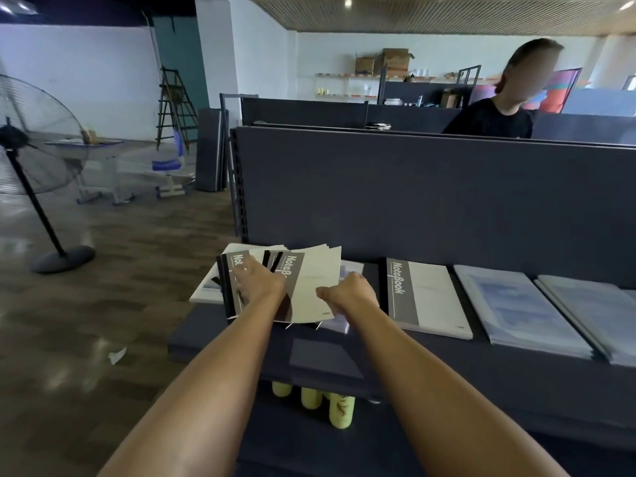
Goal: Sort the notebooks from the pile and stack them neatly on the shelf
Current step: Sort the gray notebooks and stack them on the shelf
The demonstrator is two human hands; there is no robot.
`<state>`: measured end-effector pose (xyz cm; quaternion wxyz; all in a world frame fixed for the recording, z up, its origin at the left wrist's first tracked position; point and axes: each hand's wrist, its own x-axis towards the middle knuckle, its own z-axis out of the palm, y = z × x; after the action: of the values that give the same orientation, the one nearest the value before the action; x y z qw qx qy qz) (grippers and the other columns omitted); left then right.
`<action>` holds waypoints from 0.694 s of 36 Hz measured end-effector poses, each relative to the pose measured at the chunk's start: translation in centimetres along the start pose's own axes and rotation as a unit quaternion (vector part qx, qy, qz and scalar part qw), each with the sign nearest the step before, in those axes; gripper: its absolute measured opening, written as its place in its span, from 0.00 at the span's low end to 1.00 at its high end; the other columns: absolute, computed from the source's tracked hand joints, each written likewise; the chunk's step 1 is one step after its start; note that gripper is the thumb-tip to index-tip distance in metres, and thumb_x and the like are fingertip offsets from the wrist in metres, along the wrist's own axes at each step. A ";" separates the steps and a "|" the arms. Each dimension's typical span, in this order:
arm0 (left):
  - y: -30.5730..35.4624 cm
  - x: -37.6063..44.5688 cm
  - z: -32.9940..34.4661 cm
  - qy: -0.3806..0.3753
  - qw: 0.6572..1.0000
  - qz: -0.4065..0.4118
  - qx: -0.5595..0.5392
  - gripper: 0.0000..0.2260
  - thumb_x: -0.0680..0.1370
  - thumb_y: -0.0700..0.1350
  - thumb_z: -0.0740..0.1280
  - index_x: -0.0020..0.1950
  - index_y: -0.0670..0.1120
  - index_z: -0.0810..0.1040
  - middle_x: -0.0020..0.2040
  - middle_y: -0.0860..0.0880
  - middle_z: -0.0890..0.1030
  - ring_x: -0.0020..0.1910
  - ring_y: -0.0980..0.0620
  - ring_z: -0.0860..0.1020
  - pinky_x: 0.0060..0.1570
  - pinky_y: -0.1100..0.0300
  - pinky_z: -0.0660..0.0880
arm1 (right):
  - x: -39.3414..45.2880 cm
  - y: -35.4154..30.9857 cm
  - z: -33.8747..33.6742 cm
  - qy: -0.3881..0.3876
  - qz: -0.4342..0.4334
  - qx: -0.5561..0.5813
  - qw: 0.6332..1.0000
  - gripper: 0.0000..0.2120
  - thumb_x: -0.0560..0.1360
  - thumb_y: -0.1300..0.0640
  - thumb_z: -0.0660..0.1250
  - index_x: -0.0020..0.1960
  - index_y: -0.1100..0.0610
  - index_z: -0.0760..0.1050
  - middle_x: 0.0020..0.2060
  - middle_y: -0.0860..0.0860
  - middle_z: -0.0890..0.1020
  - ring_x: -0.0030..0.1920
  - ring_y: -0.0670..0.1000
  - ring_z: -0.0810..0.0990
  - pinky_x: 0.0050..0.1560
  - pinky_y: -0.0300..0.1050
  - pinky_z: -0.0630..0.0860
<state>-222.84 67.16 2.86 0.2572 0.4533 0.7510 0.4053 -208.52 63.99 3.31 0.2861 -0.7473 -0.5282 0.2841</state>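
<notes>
A loose pile of grey-and-cream notebooks [309,280] lies fanned out at the left end of the dark shelf [447,366]. My left hand [258,280] rests flat on the pile's left part, fingers spread over a cover marked "Notebook". My right hand [347,292] grips the right edge of a cream-covered notebook in the pile. To the right, a neat stack of the same grey-and-cream notebooks [426,297] lies flat. Further right lie two stacks of pale blue notebooks [519,311] [595,311].
The shelf's dark back panel [413,191] rises behind the notebooks. Yellow bottles [330,404] stand on the level below. A person in black [499,115] stands beyond the panel. A standing fan [31,149] is on the wooden floor to the left.
</notes>
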 end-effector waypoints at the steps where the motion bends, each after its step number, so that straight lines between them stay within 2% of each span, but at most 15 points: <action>1: 0.1 -0.1 0.0 0.001 1.000 0.002 0.001 0.26 0.75 0.37 0.65 0.72 0.40 0.62 0.71 0.38 0.61 0.68 0.37 0.66 0.65 0.45 0.68 | -0.2 -0.1 0.0 0.002 -0.007 -0.003 1.000 0.15 0.72 0.50 0.70 0.48 0.57 0.68 0.42 0.50 0.76 0.43 0.52 0.77 0.40 0.43 0.73; 3: 0.3 -0.3 -0.1 0.006 1.000 0.000 -0.001 0.27 0.75 0.38 0.65 0.72 0.41 0.62 0.71 0.38 0.62 0.68 0.37 0.65 0.65 0.44 0.67 | -0.3 -0.1 0.0 -0.009 -0.005 0.059 0.998 0.12 0.73 0.54 0.69 0.51 0.61 0.73 0.45 0.53 0.80 0.44 0.53 0.80 0.41 0.44 0.77; 5: 0.6 -0.6 0.0 0.014 1.000 -0.002 0.002 0.28 0.75 0.41 0.67 0.73 0.41 0.61 0.72 0.39 0.62 0.70 0.38 0.63 0.66 0.44 0.67 | -0.4 0.1 -0.2 -0.017 0.006 0.135 0.991 0.09 0.74 0.58 0.68 0.52 0.61 0.76 0.43 0.54 0.82 0.41 0.52 0.81 0.39 0.42 0.78; 7: 0.9 -0.9 0.3 0.012 1.000 0.007 0.006 0.30 0.76 0.47 0.68 0.73 0.40 0.60 0.72 0.38 0.64 0.69 0.38 0.65 0.65 0.45 0.67 | -0.2 0.7 -0.7 -0.008 -0.006 0.163 0.987 0.02 0.74 0.60 0.68 0.45 0.58 0.75 0.36 0.49 0.79 0.35 0.49 0.78 0.33 0.38 0.74; 9: 1.3 -1.1 0.9 -0.014 0.999 0.021 -0.028 0.30 0.76 0.51 0.69 0.72 0.40 0.62 0.70 0.39 0.68 0.66 0.37 0.69 0.63 0.46 0.70 | 0.1 1.5 -1.4 0.023 -0.008 0.187 0.982 0.06 0.74 0.59 0.68 0.40 0.55 0.72 0.35 0.48 0.77 0.34 0.47 0.77 0.32 0.38 0.71; 11: 1.9 -1.5 1.4 -0.034 0.994 0.021 -0.106 0.28 0.75 0.50 0.71 0.70 0.39 0.65 0.66 0.40 0.73 0.60 0.40 0.74 0.56 0.52 0.72 | 0.3 2.3 -2.3 0.045 -0.005 0.210 0.977 0.04 0.75 0.58 0.68 0.47 0.58 0.74 0.40 0.51 0.80 0.39 0.51 0.79 0.36 0.40 0.74; 13: 2.7 -2.2 2.0 -0.064 0.982 0.028 -0.174 0.21 0.73 0.45 0.72 0.62 0.40 0.71 0.58 0.41 0.78 0.47 0.46 0.77 0.43 0.59 0.71 | 0.4 3.1 -3.6 0.070 0.005 0.231 0.971 0.10 0.75 0.58 0.67 0.55 0.60 0.74 0.47 0.54 0.82 0.46 0.55 0.81 0.44 0.46 0.78; 15: 3.6 -3.1 3.0 -0.123 0.969 0.041 -0.209 0.18 0.71 0.40 0.73 0.58 0.43 0.73 0.53 0.44 0.80 0.43 0.50 0.78 0.37 0.60 0.71 | 0.6 4.0 -5.1 0.098 0.004 0.242 0.965 0.12 0.76 0.57 0.68 0.57 0.60 0.73 0.50 0.55 0.82 0.48 0.56 0.81 0.50 0.51 0.79; 17: 4.4 -4.2 4.3 -0.198 0.953 0.042 -0.223 0.19 0.71 0.38 0.72 0.60 0.44 0.71 0.53 0.44 0.80 0.47 0.47 0.80 0.40 0.58 0.75 | 0.5 5.2 -6.5 0.135 -0.001 0.233 0.963 0.13 0.76 0.55 0.68 0.56 0.59 0.71 0.52 0.53 0.81 0.49 0.54 0.80 0.50 0.49 0.78; 19: 5.2 -5.5 5.7 -0.251 0.943 0.051 -0.212 0.19 0.73 0.36 0.70 0.61 0.45 0.70 0.55 0.43 0.80 0.49 0.45 0.80 0.43 0.53 0.78 | 0.1 6.4 -7.8 0.169 0.001 0.164 0.972 0.16 0.76 0.50 0.67 0.58 0.55 0.68 0.53 0.51 0.79 0.50 0.53 0.79 0.47 0.47 0.76; 22: 6.2 -7.2 7.9 -0.279 0.939 0.082 -0.184 0.21 0.76 0.36 0.66 0.68 0.46 0.67 0.63 0.46 0.77 0.57 0.45 0.77 0.55 0.49 0.76 | -0.7 8.4 -9.7 0.190 0.023 0.025 0.981 0.21 0.78 0.46 0.61 0.67 0.55 0.66 0.59 0.52 0.78 0.56 0.55 0.78 0.47 0.44 0.71; 23: 6.5 -7.6 8.5 -0.282 0.938 0.093 -0.177 0.23 0.77 0.37 0.65 0.71 0.46 0.64 0.64 0.48 0.75 0.59 0.46 0.75 0.57 0.51 0.75 | -0.8 9.1 -10.2 0.193 0.035 -0.011 0.980 0.22 0.79 0.46 0.59 0.68 0.56 0.66 0.61 0.53 0.77 0.58 0.56 0.77 0.49 0.45 0.71; 25: 7.0 -8.4 9.6 -0.285 0.938 0.110 -0.165 0.23 0.79 0.39 0.64 0.73 0.46 0.62 0.64 0.50 0.73 0.59 0.47 0.74 0.58 0.53 0.72 | -1.1 10.0 -11.3 0.196 0.067 -0.049 0.977 0.18 0.79 0.49 0.57 0.64 0.58 0.68 0.58 0.55 0.78 0.56 0.57 0.77 0.50 0.47 0.72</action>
<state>-208.50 65.11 3.74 0.4855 0.5808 0.5146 0.4027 -194.36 58.75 3.80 0.3271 -0.8352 -0.4244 0.1244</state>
